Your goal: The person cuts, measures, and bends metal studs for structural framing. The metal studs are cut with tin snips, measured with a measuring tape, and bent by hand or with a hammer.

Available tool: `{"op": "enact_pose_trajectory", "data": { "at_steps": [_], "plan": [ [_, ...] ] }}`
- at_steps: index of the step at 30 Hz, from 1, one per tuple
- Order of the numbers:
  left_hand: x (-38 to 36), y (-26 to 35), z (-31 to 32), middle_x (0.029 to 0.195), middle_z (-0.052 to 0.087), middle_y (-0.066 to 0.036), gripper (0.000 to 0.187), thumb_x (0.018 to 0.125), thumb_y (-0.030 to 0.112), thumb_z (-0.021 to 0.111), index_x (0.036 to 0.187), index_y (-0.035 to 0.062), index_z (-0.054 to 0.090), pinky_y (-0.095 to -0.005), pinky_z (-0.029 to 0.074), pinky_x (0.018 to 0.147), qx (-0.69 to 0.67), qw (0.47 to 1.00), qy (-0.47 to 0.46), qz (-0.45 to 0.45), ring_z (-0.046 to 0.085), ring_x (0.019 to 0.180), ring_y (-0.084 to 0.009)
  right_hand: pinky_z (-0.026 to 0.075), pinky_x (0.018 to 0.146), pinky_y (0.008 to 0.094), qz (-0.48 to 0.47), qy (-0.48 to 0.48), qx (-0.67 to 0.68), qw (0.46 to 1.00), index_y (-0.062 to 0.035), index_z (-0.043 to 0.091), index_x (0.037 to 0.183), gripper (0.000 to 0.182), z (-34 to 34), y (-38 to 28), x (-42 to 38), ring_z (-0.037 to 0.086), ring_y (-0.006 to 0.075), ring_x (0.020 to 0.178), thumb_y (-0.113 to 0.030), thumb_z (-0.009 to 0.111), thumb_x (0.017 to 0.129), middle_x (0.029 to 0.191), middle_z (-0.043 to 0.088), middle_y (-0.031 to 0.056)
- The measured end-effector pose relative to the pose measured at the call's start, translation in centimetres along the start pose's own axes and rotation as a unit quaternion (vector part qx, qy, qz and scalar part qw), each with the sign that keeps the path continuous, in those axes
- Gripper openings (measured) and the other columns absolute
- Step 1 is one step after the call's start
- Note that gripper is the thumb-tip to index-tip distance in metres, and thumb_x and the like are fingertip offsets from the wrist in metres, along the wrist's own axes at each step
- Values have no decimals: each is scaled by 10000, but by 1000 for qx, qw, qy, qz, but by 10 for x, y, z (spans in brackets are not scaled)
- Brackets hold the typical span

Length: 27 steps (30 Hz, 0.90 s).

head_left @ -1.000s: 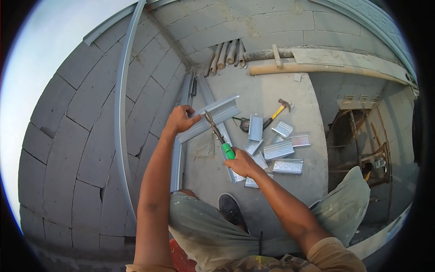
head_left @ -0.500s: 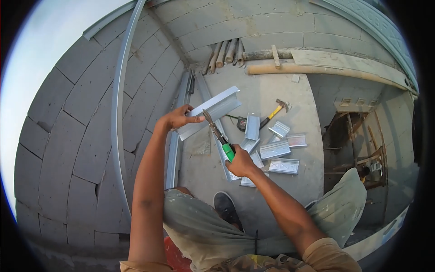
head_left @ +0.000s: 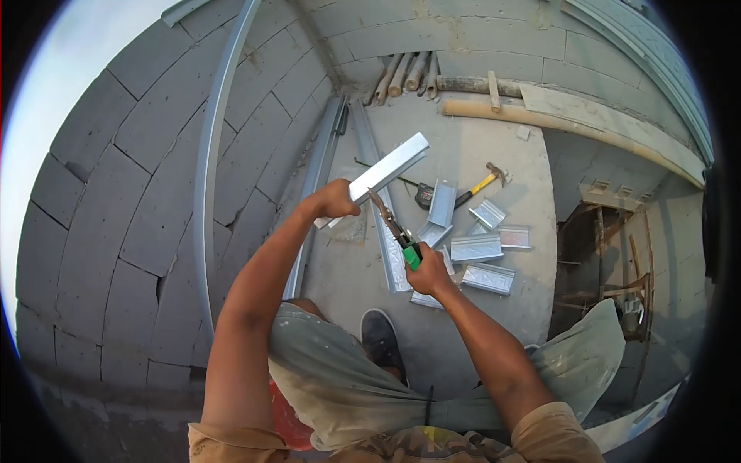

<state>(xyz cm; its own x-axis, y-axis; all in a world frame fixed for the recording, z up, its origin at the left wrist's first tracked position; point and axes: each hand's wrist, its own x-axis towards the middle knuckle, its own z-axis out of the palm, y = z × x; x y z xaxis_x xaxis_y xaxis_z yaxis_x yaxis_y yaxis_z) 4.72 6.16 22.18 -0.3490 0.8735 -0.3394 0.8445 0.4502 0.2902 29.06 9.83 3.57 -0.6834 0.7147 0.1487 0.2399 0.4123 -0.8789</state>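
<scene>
The left hand (head_left: 337, 199) gripped a shiny metal piece (head_left: 392, 164) near its lower end, up above the gray floor (head_left: 337, 282). The right hand (head_left: 429, 270) was wrapped around some cutters (head_left: 394, 224) with green on the handle, and their tip was right by the metal piece, but I could not tell if it touched. Small metal bits (head_left: 476, 248) lay on the floor near a yellow and black hammer (head_left: 482, 184).

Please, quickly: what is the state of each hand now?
Left hand: closed, holding the metal piece.
Right hand: closed, holding the cutters by the green handle.
</scene>
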Motion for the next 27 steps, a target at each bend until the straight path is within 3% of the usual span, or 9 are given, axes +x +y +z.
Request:
{"op": "enact_pose_trajectory", "data": {
  "at_steps": [3, 8, 11, 13, 15, 19, 21, 25, 27],
  "plan": [
    [8, 4, 19, 917, 686, -294, 457, 640, 221, 699, 959, -105, 679, -393, 520, 807, 28, 995, 90, 45, 680, 855, -381, 503, 749, 508, 11, 16, 3, 1000, 19, 594, 977, 285, 0, 6, -1, 639, 473, 840, -188, 683, 802, 816, 655, 275],
    [16, -9, 23, 931, 681, -305, 499, 670, 283, 696, 984, -105, 684, -399, 510, 841, -12, 1000, 8, -4, 676, 890, -385, 518, 784, 483, 96, -15, -37, 995, 10, 660, 970, 390, -16, 0, 14, 661, 431, 890, -332, 750, 805, 889, 684, 258],
    [17, -11, 31, 924, 684, -278, 520, 682, 295, 685, 966, -141, 667, -403, 504, 781, -26, 998, 26, -42, 675, 861, -356, 521, 780, 477, 121, -5, -7, 993, 9, 666, 968, 424, -26, -6, 14, 665, 420, 879, -366, 764, 795, 878, 686, 250],
    [16, -15, 29, 975, 680, -280, 557, 680, 297, 685, 1003, -157, 660, -398, 497, 810, -45, 998, 31, -42, 667, 909, -361, 523, 784, 472, 110, -3, -5, 994, 15, 640, 1020, 512, -29, -15, 10, 667, 425, 873, -417, 778, 784, 896, 683, 263],
    [14, -18, 25, 996, 673, -292, 566, 674, 296, 686, 1016, -154, 657, -399, 493, 829, -74, 995, 25, -65, 658, 927, -360, 524, 793, 475, 24, -12, -64, 998, 37, 592, 1084, 606, -28, -26, 2, 663, 442, 882, -455, 778, 783, 918, 673, 281],
    [4, -15, 20, 1006, 672, -292, 573, 669, 293, 688, 1027, -153, 653, -400, 491, 830, -79, 995, 10, -66, 654, 923, -357, 525, 802, 482, -59, -19, -103, 993, 56, 550, 1114, 646, -16, -15, -2, 659, 457, 901, -446, 785, 783, 929, 663, 291],
    [2, -13, 25, 947, 676, -291, 535, 675, 291, 684, 977, -149, 657, -402, 499, 801, -51, 998, -8, -36, 661, 877, -355, 521, 817, 497, 30, -81, -90, 992, 76, 552, 1081, 607, -15, -4, 1, 651, 467, 926, -397, 793, 786, 949, 662, 306],
    [8, -16, 38, 877, 676, -290, 496, 687, 284, 676, 932, -147, 652, -403, 508, 762, 19, 999, -26, -21, 673, 829, -356, 515, 820, 508, 78, -92, -67, 990, 81, 576, 1017, 514, -4, 23, -3, 648, 478, 922, -335, 783, 797, 927, 658, 323],
    [14, -15, 46, 942, 672, -329, 477, 662, 309, 676, 881, -114, 694, -411, 519, 819, 100, 992, 41, 72, 679, 879, -399, 511, 811, 517, 75, -43, -44, 995, 81, 597, 944, 429, 0, 33, -10, 648, 480, 905, -289, 763, 804, 881, 651, 338]
  ]
}}
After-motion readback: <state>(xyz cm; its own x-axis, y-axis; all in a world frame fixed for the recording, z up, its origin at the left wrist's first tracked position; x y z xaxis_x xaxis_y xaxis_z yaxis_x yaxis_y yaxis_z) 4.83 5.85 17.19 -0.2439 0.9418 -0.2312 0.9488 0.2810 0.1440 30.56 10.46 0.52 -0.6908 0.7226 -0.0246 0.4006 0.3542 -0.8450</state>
